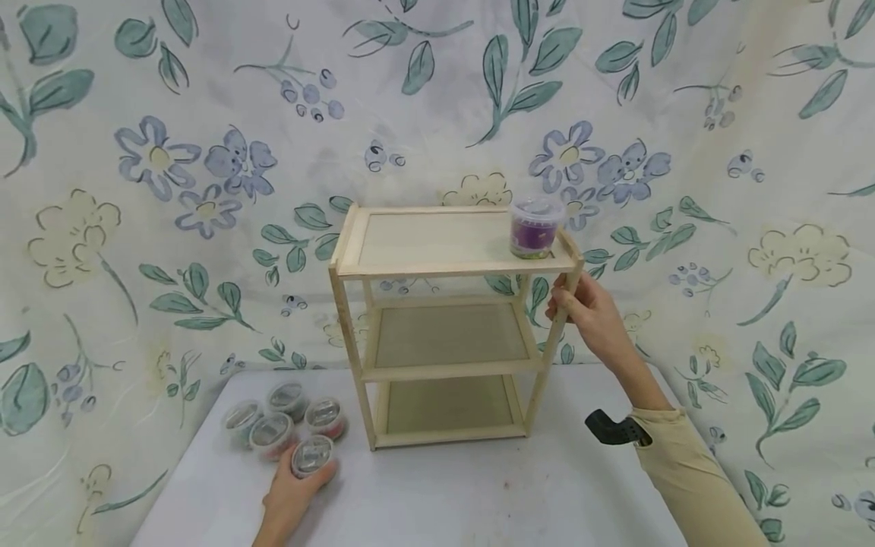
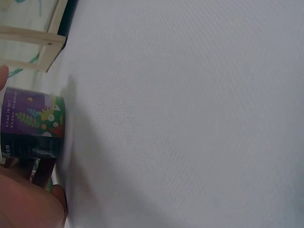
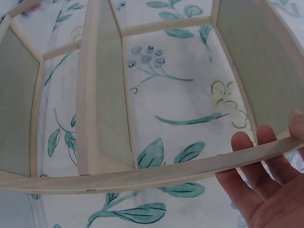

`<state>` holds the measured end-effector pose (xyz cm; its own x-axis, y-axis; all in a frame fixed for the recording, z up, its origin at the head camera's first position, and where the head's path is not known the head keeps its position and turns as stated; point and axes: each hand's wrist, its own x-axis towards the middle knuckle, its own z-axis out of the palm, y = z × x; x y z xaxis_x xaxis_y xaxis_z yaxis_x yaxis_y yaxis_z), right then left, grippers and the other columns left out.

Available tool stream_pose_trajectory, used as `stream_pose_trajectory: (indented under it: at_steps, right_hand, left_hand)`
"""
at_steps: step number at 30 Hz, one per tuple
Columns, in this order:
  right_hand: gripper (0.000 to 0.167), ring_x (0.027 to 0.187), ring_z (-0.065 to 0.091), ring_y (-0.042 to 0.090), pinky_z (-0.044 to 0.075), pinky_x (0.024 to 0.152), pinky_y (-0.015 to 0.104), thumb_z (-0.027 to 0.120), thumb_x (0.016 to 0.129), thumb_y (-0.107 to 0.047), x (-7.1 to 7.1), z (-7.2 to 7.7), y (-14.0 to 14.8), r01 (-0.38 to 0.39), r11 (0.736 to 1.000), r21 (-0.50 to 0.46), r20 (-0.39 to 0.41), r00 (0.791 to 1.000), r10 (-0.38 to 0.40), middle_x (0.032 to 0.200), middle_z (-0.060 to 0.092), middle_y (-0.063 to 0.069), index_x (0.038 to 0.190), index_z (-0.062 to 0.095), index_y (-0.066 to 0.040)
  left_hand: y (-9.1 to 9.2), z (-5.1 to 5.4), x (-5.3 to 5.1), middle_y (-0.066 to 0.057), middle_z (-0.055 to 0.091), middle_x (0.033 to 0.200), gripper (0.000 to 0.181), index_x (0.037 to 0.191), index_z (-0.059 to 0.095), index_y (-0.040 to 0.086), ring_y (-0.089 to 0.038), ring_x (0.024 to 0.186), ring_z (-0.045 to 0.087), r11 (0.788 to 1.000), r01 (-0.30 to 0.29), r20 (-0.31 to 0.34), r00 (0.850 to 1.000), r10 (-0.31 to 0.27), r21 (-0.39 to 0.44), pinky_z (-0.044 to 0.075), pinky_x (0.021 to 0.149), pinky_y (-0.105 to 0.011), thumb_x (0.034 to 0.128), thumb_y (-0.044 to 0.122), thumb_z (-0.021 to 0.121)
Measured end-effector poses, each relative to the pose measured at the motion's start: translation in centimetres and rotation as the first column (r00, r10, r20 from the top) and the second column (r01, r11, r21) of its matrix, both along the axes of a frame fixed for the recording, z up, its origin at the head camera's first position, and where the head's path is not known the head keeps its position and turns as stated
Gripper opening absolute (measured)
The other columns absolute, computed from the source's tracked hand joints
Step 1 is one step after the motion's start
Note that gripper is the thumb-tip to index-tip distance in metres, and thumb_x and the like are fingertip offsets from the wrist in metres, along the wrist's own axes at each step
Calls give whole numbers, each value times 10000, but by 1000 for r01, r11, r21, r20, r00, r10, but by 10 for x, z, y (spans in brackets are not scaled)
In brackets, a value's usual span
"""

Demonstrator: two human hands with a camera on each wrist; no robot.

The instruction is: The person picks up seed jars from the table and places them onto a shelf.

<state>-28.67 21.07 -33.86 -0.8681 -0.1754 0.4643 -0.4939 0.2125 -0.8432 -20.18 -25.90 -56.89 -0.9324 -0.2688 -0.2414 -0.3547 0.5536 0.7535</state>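
Note:
A small wooden three-tier shelf (image 1: 447, 372) stands on the white table. My right hand (image 1: 595, 315) grips its right front post near the top; in the right wrist view the fingers (image 3: 242, 141) wrap over the wooden post (image 3: 142, 178). My left hand (image 1: 290, 497) holds a round clear-lidded tub (image 1: 313, 457) between thumb and fingers, at the table's left. The left wrist view shows this tub's purple and green printed label (image 2: 33, 123), close to the tabletop. Another lidded tub (image 1: 533, 232), purple, stands on the right end of the top tier.
Several more lidded tubs (image 1: 272, 431) stand clustered just beyond my left hand, left of the shelf. Behind the table (image 1: 451, 494) hangs a floral cloth (image 1: 424, 121). A black band (image 1: 611, 428) sits at my right sleeve.

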Motion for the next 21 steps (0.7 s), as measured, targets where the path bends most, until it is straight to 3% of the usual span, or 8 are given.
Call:
stream_pose_trajectory:
  at_steps: [21]
  right_hand:
    - [239,804,650,151,576,767,266,493,1042,-132,-3,1,2,4,1000,11,20,1000,-4,895,587,149,1141,458,82]
  left_hand:
    - [3,0,-1,-386,250,1482,1019,1501,155,-48,-590,1315,270,999,-29,-7,1000,29,17,183,1005,-703,854,542,677]
